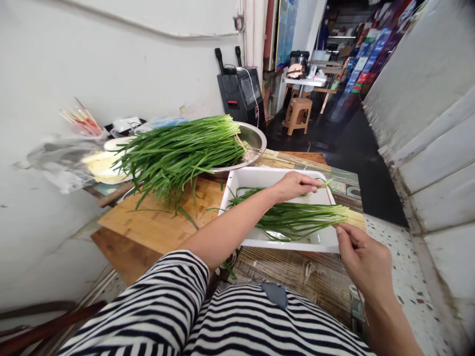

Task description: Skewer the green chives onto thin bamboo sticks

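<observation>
A bunch of green chives [304,216] lies in a white plastic tray [252,174], its pale stem ends sticking out over the tray's right edge. My left hand [297,187] reaches across the tray and pinches a thin green blade and the end of a reddish-brown tie [329,194] just above the stems. Beside the bunch's near side, my right hand [365,254] has its fingers closed at the stems; a thin strand hangs below this hand. A larger bunch of chives [185,153] rests across a metal bowl [257,141], left of the tray.
Under the larger bunch is a wooden board [148,225]. Plastic bags [59,160] and skewers sit against the left wall. A black speaker [243,94] stands behind the bowl. Farther back are a brown stool [299,114], a small white table [306,81] and stacked boxes [367,59].
</observation>
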